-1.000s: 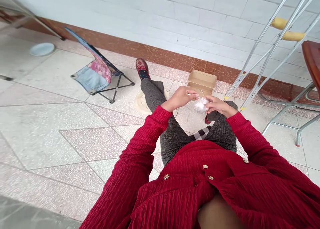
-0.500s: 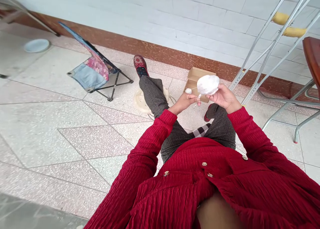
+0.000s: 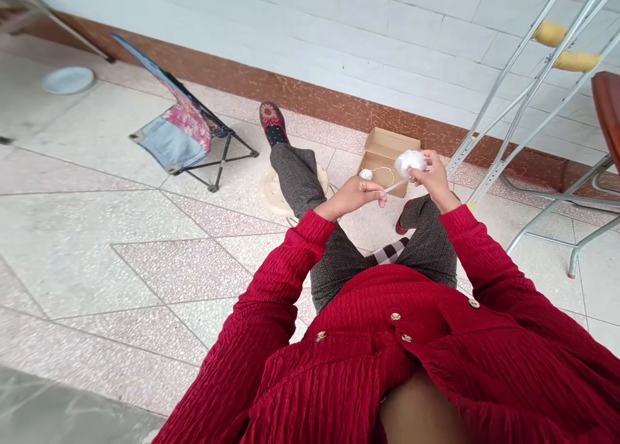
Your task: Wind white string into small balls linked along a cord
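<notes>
A fluffy white wad of cotton (image 3: 407,163) is gripped by the fingers of my right hand (image 3: 434,179). From it a thin white strand (image 3: 396,185) stretches down and left to my left hand (image 3: 357,195), whose thumb and fingertips pinch its end. Just beyond my left hand, a small ball of white yarn (image 3: 366,174) sits at the left side of an opened cardboard box (image 3: 393,140). A loose loop of yarn curls beside the ball. Both hands are above the floor, between my knees and the box.
A small folding chair (image 3: 169,148) stands to the left, and a round beige stool (image 3: 274,192) is partly behind my leg. Metal crutches (image 3: 508,101) with yellow grips lean at the right near a wooden-backed chair (image 3: 608,114). A pale round dish (image 3: 68,80) lies far left.
The wad, broad and round before, now looks smaller and bunched in my right hand. My left hand has drawn slightly left, and a longer strand shows between the hands.
</notes>
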### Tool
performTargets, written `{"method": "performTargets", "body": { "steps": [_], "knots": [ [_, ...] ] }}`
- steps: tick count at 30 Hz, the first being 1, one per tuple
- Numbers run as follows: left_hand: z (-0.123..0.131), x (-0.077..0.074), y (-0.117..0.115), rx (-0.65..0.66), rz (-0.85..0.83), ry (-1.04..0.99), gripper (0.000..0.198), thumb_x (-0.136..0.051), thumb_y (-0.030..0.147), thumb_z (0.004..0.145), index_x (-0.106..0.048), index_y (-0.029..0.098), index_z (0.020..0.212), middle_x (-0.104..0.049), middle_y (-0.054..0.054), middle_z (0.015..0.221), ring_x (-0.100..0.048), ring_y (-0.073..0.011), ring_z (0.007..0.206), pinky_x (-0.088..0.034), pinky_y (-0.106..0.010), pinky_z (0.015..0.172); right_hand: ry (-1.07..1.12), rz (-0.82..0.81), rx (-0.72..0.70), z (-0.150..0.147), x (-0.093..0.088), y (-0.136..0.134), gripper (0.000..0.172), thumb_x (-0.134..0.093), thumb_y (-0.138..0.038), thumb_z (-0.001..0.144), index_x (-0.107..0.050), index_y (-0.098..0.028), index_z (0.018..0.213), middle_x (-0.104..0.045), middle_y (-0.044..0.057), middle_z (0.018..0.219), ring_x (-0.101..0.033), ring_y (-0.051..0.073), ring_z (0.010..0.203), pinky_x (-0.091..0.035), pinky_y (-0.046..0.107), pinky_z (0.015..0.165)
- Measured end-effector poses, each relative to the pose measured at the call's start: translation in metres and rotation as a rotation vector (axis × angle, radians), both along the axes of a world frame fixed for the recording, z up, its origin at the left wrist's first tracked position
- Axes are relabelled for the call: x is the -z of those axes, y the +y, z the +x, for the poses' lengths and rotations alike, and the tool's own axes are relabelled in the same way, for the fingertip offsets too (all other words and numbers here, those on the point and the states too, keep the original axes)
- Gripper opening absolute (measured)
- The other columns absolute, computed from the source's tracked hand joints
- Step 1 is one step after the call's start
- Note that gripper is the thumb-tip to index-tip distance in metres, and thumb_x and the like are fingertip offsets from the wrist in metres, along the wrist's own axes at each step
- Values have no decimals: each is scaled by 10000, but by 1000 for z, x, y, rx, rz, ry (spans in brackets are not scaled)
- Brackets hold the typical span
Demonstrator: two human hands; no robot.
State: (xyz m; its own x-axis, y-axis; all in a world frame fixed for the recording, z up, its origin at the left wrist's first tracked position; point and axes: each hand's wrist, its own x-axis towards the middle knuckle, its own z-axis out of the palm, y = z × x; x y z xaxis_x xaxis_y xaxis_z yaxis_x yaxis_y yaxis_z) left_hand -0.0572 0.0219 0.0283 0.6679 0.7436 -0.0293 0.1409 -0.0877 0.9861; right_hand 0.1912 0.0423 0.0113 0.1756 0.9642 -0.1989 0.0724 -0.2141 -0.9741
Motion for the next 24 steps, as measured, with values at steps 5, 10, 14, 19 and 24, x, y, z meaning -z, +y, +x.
{"method": "performTargets", "body": {
  "steps": [5,10,14,19,24],
  "knots": [
    [1,-1,-4,23,-31,-54,291,-674,393,875,-759,171,707,-758,-54,771,-698,-171,793,-518,-313,880,-87,16,97,5,17,4,482,-786,-213,659,-554,-240,1081,-599,5,992,-560,70,541,-438,184,420],
    [-8,11,-6,-191,-91,-157,335,-679,454,877,-753,159,737,-755,-77,799,-701,-201,860,-505,-359,955,26,-171,-20,-3,44,-8,488,-811,-142,631,-590,-228,1057,-641,-6,859,-567,87,514,-450,182,411],
    [-10,31,-16,-295,-228,-285,348,-688,463,879,-738,148,740,-728,-73,764,-705,-211,884,-491,-363,982,313,-437,97,-13,68,-5,309,-756,-163,761,-589,-204,1017,-656,25,783,-621,131,572,-488,193,446],
    [11,66,-32,-335,-438,-312,328,-747,465,831,-741,142,777,-729,-69,742,-703,-204,844,-496,-365,975,494,-554,265,-18,90,25,156,-686,-246,888,-600,-158,983,-640,65,793,-628,149,664,-537,204,477],
    [38,104,-26,-431,-614,-279,391,-823,503,710,-723,130,769,-736,-86,707,-706,-215,783,-506,-403,971,540,-538,369,-14,101,58,263,-748,-309,865,-596,-188,1042,-648,64,895,-630,156,742,-581,228,507]
  ]
}}
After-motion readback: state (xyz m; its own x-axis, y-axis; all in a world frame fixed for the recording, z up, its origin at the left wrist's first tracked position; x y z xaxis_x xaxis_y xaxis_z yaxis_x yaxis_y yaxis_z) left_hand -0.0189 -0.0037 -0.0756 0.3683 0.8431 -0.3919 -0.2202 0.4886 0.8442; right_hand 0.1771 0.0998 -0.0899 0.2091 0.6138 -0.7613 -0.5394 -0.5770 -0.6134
